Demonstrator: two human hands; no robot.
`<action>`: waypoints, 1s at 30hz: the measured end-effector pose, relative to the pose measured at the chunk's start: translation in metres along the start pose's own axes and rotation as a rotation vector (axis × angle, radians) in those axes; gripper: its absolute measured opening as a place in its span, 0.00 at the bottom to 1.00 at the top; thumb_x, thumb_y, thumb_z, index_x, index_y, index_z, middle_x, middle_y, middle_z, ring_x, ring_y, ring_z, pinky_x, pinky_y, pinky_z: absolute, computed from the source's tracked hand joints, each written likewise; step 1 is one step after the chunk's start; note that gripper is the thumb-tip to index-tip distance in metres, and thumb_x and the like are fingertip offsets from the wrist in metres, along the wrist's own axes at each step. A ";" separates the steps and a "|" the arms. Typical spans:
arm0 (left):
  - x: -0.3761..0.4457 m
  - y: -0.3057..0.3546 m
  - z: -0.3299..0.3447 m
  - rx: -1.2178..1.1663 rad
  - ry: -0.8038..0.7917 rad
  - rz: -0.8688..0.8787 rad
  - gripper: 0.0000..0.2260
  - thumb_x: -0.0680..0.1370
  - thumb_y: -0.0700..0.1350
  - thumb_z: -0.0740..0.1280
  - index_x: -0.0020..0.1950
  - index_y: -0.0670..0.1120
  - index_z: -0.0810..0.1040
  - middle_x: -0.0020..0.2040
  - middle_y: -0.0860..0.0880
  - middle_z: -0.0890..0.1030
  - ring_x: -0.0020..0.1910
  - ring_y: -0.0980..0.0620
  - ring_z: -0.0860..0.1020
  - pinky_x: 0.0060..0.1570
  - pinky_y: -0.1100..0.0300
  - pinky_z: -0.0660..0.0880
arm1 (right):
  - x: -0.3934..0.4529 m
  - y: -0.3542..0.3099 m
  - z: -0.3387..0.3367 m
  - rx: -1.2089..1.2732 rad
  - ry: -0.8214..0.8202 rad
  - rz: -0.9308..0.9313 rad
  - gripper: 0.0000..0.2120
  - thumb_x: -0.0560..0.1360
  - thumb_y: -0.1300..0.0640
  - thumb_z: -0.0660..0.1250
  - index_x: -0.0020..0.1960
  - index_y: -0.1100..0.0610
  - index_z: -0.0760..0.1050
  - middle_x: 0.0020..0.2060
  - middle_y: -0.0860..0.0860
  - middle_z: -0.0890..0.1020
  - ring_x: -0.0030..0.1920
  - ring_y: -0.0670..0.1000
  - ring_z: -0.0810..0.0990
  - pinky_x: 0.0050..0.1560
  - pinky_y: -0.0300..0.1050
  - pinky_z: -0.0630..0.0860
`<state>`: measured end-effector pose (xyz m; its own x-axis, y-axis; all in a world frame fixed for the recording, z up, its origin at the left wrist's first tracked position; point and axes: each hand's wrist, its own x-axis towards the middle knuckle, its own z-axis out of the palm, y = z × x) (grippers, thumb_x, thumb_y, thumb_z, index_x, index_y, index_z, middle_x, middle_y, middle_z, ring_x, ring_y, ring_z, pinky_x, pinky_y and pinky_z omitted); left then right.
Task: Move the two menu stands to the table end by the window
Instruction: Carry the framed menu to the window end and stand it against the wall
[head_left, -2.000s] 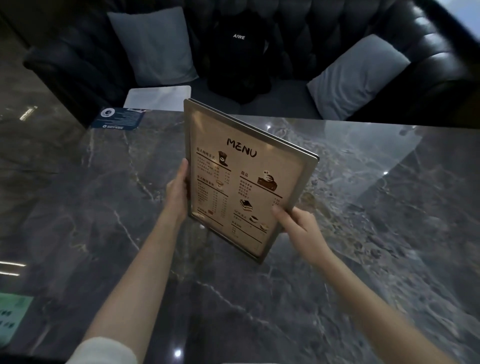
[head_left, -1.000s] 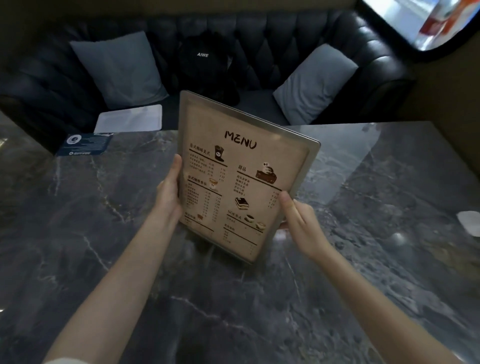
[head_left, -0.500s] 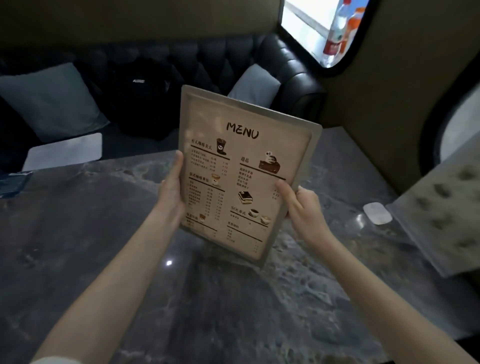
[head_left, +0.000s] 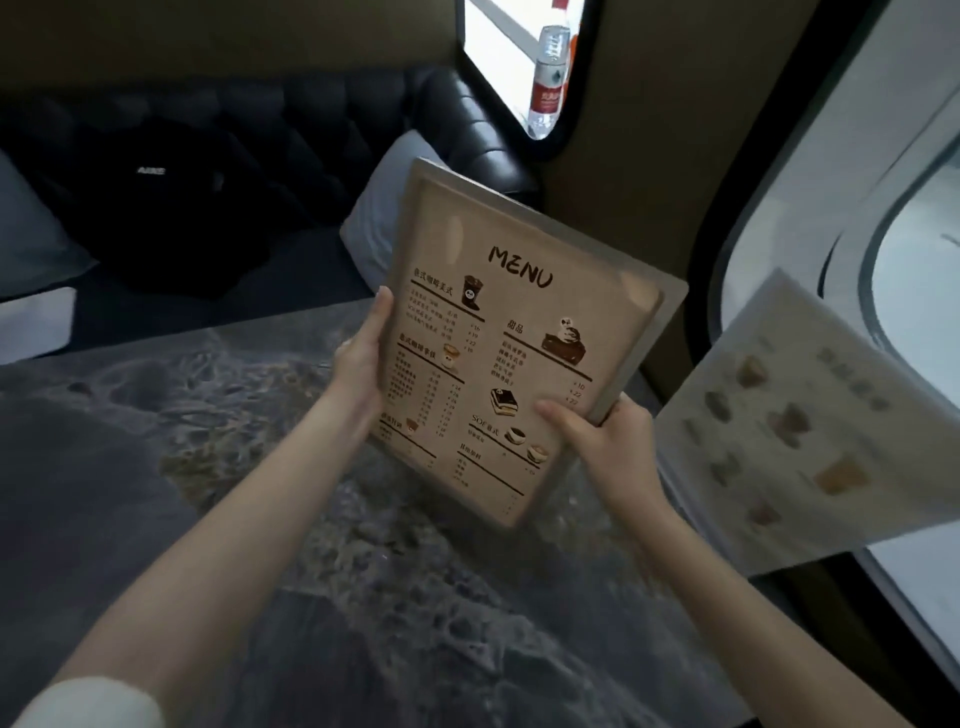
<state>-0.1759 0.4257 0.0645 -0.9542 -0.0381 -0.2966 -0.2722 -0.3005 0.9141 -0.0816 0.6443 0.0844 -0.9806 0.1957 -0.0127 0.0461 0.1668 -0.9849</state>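
Both hands gripping menu stand (head_left: 498, 353), left hand (head_left: 358, 358) on L edge, right hand (head_left: 608, 441) lower R, above marble table (head_left: 260, 519)

Glossy marble table (head_left: 260, 519), matt grey-framed menu stand (head_left: 519, 338)

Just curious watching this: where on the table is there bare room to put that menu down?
The dark marble table lies bare left of and below the tan framed menu stand. At the window end, the pale blurred second menu stand crowds the right.

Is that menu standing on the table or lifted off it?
Lifted and tilted: the menu is held by the left hand and right hand, its bottom corner above the table.
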 end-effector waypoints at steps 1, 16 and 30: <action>0.007 -0.002 0.010 -0.004 0.003 0.003 0.36 0.62 0.66 0.69 0.61 0.41 0.78 0.59 0.42 0.82 0.54 0.45 0.82 0.55 0.49 0.78 | 0.005 0.003 -0.008 0.020 0.001 0.017 0.14 0.68 0.59 0.72 0.53 0.59 0.77 0.46 0.48 0.83 0.46 0.45 0.83 0.43 0.40 0.82; 0.126 -0.024 0.113 0.091 -0.255 -0.038 0.37 0.66 0.64 0.70 0.65 0.40 0.74 0.66 0.37 0.75 0.64 0.39 0.75 0.64 0.43 0.72 | 0.077 0.036 -0.072 0.031 0.119 0.131 0.11 0.68 0.62 0.72 0.50 0.64 0.80 0.49 0.57 0.84 0.49 0.54 0.83 0.45 0.43 0.81; 0.206 -0.036 0.165 0.168 -0.396 -0.066 0.35 0.69 0.64 0.65 0.65 0.39 0.74 0.68 0.35 0.72 0.65 0.38 0.74 0.65 0.46 0.72 | 0.123 0.070 -0.070 0.033 0.303 0.166 0.14 0.66 0.58 0.75 0.50 0.60 0.81 0.41 0.46 0.82 0.46 0.45 0.81 0.43 0.31 0.78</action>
<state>-0.3835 0.5860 0.0159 -0.8992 0.3539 -0.2572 -0.3194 -0.1292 0.9388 -0.1856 0.7481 0.0261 -0.8589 0.4964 -0.1264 0.1892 0.0781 -0.9788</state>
